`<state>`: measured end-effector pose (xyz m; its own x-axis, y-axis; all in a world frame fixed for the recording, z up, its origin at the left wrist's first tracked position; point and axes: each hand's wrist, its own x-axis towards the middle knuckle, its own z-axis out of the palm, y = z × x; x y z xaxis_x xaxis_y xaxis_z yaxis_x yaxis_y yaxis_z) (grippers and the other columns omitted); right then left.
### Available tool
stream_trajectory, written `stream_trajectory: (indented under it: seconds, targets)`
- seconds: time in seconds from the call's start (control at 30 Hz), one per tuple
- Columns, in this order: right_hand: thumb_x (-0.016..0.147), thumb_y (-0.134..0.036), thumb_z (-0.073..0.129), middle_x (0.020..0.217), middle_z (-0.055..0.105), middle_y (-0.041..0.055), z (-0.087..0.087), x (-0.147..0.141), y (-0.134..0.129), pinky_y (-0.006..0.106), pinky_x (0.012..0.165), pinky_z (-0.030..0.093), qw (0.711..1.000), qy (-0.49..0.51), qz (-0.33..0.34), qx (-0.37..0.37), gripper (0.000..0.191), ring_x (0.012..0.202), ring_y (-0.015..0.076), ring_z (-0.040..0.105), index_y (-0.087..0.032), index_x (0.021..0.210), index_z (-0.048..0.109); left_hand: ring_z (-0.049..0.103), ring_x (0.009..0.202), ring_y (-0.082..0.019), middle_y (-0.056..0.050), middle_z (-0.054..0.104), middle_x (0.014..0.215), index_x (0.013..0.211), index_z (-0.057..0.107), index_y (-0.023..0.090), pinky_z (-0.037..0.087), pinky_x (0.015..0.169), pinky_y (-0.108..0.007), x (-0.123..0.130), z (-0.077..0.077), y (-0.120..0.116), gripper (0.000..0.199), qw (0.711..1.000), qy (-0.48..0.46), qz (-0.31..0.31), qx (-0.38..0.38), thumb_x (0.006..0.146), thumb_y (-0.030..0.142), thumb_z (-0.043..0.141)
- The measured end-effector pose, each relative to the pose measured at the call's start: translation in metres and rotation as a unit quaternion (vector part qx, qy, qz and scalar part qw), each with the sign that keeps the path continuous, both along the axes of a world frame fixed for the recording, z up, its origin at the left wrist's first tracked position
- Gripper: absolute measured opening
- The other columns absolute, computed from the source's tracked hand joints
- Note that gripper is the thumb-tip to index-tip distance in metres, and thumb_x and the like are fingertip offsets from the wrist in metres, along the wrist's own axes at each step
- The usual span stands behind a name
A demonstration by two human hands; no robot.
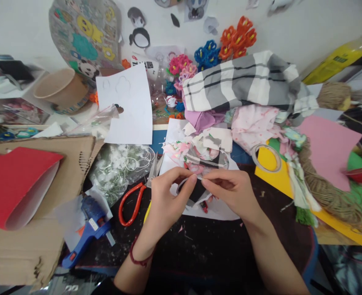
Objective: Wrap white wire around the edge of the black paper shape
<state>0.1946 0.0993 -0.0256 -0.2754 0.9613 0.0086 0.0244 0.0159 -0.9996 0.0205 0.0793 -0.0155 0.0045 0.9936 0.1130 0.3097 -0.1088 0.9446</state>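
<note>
My left hand (170, 198) and my right hand (231, 190) meet over the middle of the table, each with thumb and forefinger closed. Between them they pinch the upper edge of a small piece with a white rim and a dark middle (196, 192). Its exact kind is unclear, and my fingers cover part of it. Beneath lies a white paper sheet (222, 214). Just beyond my fingertips is a pile of printed fabric scraps (207, 147). A red pen-like thing (204, 207) shows under the piece. Left of my left hand lie orange-handled scissors (132, 205).
A blue glue gun (94, 225) rests at the left by cardboard (30, 254) and red card (21, 184). A checked cloth (239, 82), a tape roll (267, 157) and twine (322, 188) lie at the right. A cut white paper (128, 110) stands behind.
</note>
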Motion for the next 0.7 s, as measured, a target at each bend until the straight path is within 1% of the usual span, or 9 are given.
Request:
stream_trajectory:
  seconds: [0.13,0.23,0.3,0.47,0.57,0.7]
  targets:
    - [0.085,-0.027,0.073,0.071,0.071,-0.0004,0.0027,0.0017,0.0013,0.019,0.045,0.053,0.998,0.019,0.028,-0.061,0.009,0.047,0.0095,0.064,-0.019,0.082,0.076,0.059,0.067,-0.012,0.000,0.068,0.073,0.081,0.068,0.018,0.048,0.065,-0.025,0.0002,-0.0007,-0.0012,0.012,1.000,-0.005,0.017,0.009,0.090,0.025,0.065]
    - [0.089,-0.032,0.069,0.060,0.068,-0.0004,0.0042,0.0055,0.0032,0.020,0.045,0.049,0.994,0.016,0.052,-0.094,0.017,0.046,0.0095,0.061,-0.018,0.082,0.077,0.060,0.068,-0.013,0.000,0.068,0.074,0.080,0.068,0.019,0.047,0.065,-0.025,-0.0011,-0.0014,-0.0021,0.012,0.999,-0.005,0.031,0.018,0.090,0.026,0.065]
    - [0.090,-0.034,0.067,0.055,0.066,-0.0005,0.0041,0.0078,0.0042,0.019,0.046,0.048,0.993,0.008,0.066,-0.102,0.021,0.047,0.0092,0.059,-0.017,0.081,0.076,0.059,0.067,-0.013,0.000,0.068,0.074,0.081,0.068,0.019,0.047,0.064,-0.026,-0.0023,-0.0019,-0.0025,0.012,0.999,-0.006,0.037,0.015,0.090,0.026,0.066]
    - [0.082,-0.033,0.076,0.057,0.065,-0.0024,0.0020,0.0079,0.0049,0.019,0.044,0.048,0.991,-0.001,0.070,-0.116,0.015,0.046,0.0089,0.060,-0.017,0.083,0.075,0.058,0.066,-0.013,0.000,0.067,0.072,0.081,0.068,0.019,0.046,0.064,-0.026,-0.0034,-0.0025,-0.0028,0.014,0.999,0.000,0.049,0.013,0.091,0.028,0.065]
    - [0.085,-0.033,0.072,0.053,0.064,-0.0022,0.0026,0.0072,0.0050,0.020,0.045,0.049,0.991,-0.012,0.079,-0.111,0.016,0.044,0.0093,0.058,-0.017,0.081,0.075,0.057,0.066,-0.013,0.000,0.067,0.072,0.081,0.068,0.019,0.045,0.064,-0.026,-0.0027,-0.0024,-0.0023,0.014,0.998,0.009,0.054,0.012,0.091,0.029,0.065]
    - [0.087,-0.032,0.071,0.053,0.065,-0.0011,0.0047,0.0079,0.0055,0.020,0.046,0.050,0.991,-0.014,0.084,-0.107,0.019,0.044,0.0095,0.058,-0.016,0.077,0.074,0.057,0.067,-0.013,-0.001,0.067,0.072,0.081,0.068,0.019,0.045,0.064,-0.026,-0.0024,-0.0028,-0.0018,0.014,0.998,0.013,0.057,0.013,0.091,0.029,0.065]
